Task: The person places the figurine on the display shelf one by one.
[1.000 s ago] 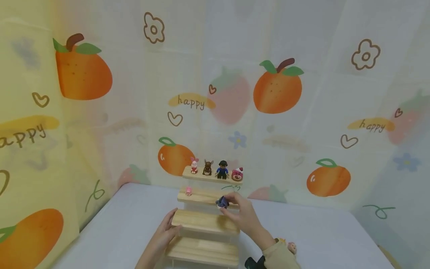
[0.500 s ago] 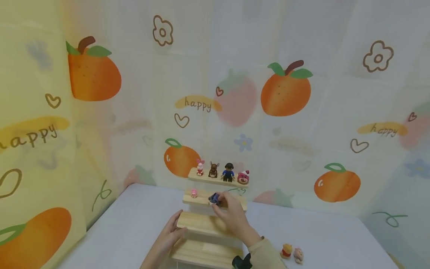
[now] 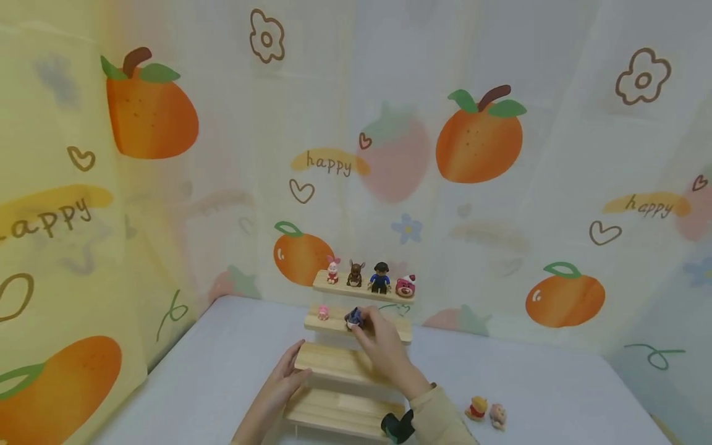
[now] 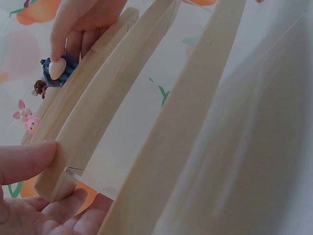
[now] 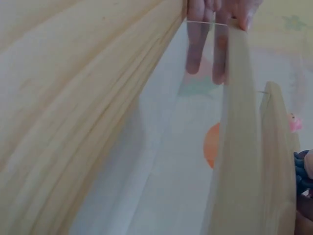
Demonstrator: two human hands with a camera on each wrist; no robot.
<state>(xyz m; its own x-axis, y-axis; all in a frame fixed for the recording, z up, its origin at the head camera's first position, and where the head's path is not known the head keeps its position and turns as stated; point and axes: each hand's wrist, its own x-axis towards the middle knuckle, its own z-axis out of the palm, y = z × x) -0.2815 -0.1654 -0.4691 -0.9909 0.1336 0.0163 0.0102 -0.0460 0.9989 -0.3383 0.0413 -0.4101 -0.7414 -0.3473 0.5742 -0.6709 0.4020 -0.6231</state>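
My right hand (image 3: 389,352) pinches a small blue donkey figurine (image 3: 353,319) at the second step from the top of a tiered wooden display shelf (image 3: 339,402). In the left wrist view, the donkey figurine (image 4: 59,71) is upright at the board's edge, under my fingertips. My left hand (image 3: 280,377) grips the left end of the third board (image 3: 328,358), thumb on one face and fingers underneath. A tiny pink figurine (image 3: 323,313) stands left of the donkey. Only part of the donkey figurine (image 5: 302,171) shows in the right wrist view.
Several figurines line the top board: a pink piglet (image 3: 332,272), a brown animal (image 3: 355,274), a toy person in blue (image 3: 381,278) and a pink bear head (image 3: 405,286). A yellow bear (image 3: 476,408) and a pale figurine (image 3: 497,416) lie on the white table (image 3: 550,383) at right.
My right hand has carried the donkey figurine left and onto the second board, near the tiny pink figurine. My left hand keeps its grip on the third board. The head view has shifted slightly.
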